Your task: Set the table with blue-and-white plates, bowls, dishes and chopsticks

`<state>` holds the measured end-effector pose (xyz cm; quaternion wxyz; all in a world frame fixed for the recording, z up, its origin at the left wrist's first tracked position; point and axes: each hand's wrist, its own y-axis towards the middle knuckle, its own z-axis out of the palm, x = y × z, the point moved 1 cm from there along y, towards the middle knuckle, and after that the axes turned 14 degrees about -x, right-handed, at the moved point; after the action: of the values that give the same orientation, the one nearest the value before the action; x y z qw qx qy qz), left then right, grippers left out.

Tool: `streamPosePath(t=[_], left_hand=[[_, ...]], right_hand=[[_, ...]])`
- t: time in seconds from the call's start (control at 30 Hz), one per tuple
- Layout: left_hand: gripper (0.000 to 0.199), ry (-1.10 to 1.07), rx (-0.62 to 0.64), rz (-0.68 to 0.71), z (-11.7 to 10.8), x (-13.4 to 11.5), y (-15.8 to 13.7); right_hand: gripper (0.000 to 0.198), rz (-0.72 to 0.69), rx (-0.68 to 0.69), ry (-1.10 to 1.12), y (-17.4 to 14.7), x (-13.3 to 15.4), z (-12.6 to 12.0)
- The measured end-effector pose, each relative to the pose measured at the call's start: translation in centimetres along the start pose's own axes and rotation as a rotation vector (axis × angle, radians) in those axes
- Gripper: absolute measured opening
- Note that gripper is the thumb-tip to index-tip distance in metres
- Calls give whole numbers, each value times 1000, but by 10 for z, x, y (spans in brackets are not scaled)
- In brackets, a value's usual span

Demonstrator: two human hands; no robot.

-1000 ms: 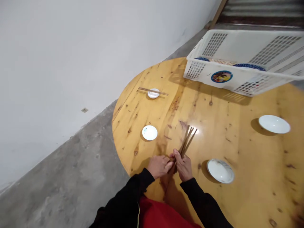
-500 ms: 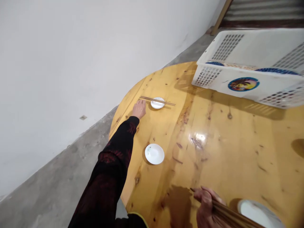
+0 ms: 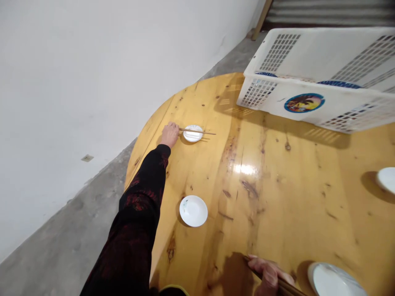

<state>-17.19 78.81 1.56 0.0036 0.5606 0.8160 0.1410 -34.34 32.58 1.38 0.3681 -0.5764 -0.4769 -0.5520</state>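
Observation:
At the far left part of the table, my left hand [image 3: 170, 134] is closed around the near ends of a pair of thin wooden chopsticks [image 3: 207, 132]. They lie across the top of a small white bowl [image 3: 191, 138], their other ends sticking out past its rim. Lower in the view, my right hand [image 3: 269, 276] wraps round a bundle of brown chopsticks [image 3: 288, 289], partly cut off by the bottom edge. Between the two hands, nearer the left sleeve, stands another white bowl [image 3: 194, 211] with nothing on it.
A white plastic crate [image 3: 270, 100] with perforated sides stands at the back right of the round wooden table [image 3: 271, 197]. White bowls sit at the lower right [image 3: 333, 281] and right edge [image 3: 388, 179]. A white wall [image 3: 92, 74] runs along the left.
My left hand has closed on the ends of the chopsticks over the far bowl, which now lie closer together. The view has shifted right, bringing in a bowl at the right edge.

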Motion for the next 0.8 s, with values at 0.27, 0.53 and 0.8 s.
streamPosePath(t=[0.27, 0.53, 0.8], left_hand=[[26, -403, 118, -246, -60, -29, -101], [23, -1255, 494, -242, -124, -153, -240], [29, -873, 632, -61, -137, -241, -313]], right_hand=[[52, 91, 113, -253, 16, -21, 1], [52, 608, 221, 5, 17, 11, 36], [54, 589, 235, -20, 12, 11, 9]])
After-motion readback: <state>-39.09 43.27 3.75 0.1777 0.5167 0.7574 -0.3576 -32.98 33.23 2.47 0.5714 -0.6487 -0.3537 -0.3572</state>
